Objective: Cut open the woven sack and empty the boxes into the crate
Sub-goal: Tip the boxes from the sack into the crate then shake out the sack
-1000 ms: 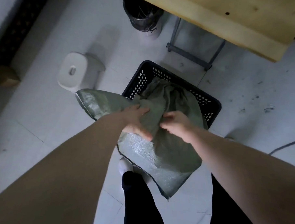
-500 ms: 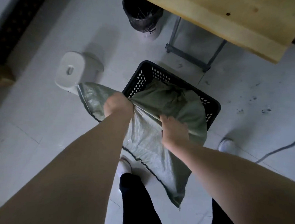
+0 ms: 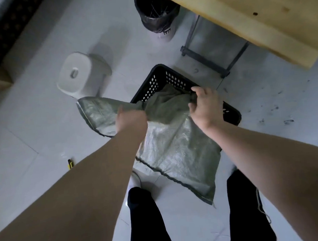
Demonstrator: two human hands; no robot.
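A grey-green woven sack (image 3: pixel 175 147) hangs flat and limp over the near side of a black perforated crate (image 3: pixel 158 80) on the floor. Its upper end dips into the crate, and its stitched lower edge hangs above my legs. My left hand (image 3: pixel 131 119) grips a bunched fold of the sack at the crate's left rim. My right hand (image 3: pixel 205 107) pinches the sack's cloth over the crate's middle. No boxes are visible; the sack hides the crate's inside.
A white plastic stool (image 3: pixel 79 74) stands left of the crate. A bin with a black liner (image 3: pixel 157 13) sits at the top beside a wooden table (image 3: pixel 259 19) and its metal leg frame (image 3: pixel 206 61). A yellow-black utility knife (image 3: pixel 70 163) lies on the floor at left.
My right hand has gone from the sack's near middle up and over the crate. My left hand has dropped a little, and the sack now hangs wider and flatter.
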